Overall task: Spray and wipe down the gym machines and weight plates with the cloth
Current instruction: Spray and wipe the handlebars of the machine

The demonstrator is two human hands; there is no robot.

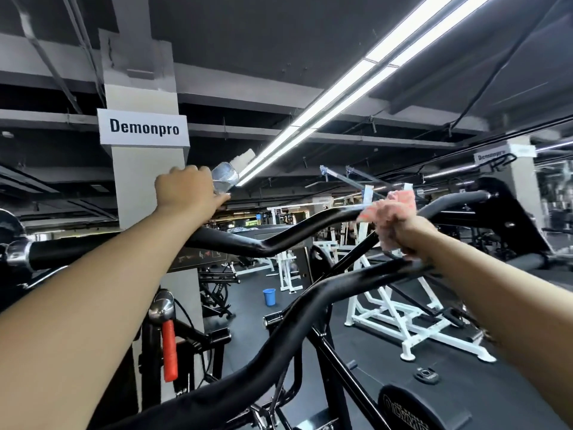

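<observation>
I have the cloth point(391, 212) bunched in my right hand point(409, 234), fingers curled tight around the pink fabric, and I press it against the black bar point(366, 277) of the machine, just under my knuckles. The wad sticks up above my fist, partly hiding the upper bar point(279, 240) that runs behind it. As I judge it, this is the wiping step on the handle bars: the cloth is on the metal and the spraying is not what this hand is doing.

My left hand point(186, 190) is raised, well apart from the right, to its left and a little higher. It grips the spray bottle point(225, 178), fingers wrapped round the clear body; the white top point(245, 157) points up and away from me, toward the ceiling lights point(356, 79). I cannot tell whether a finger is on the trigger. The heel of that hand sits close above the upper bar, but whether it touches I cannot say.

Next, I think, the cloth needs to run along the curve of the bar beneath my right hand, with the grip kept firm enough to follow the bend, and the bottle tipped down toward the bar if more spray is wanted.

Farther off, beyond both hands, stand a white machine point(400, 308), a blue bucket point(269, 297) on the floor and a pillar point(148, 193) with a sign point(143, 128) behind my left hand.
</observation>
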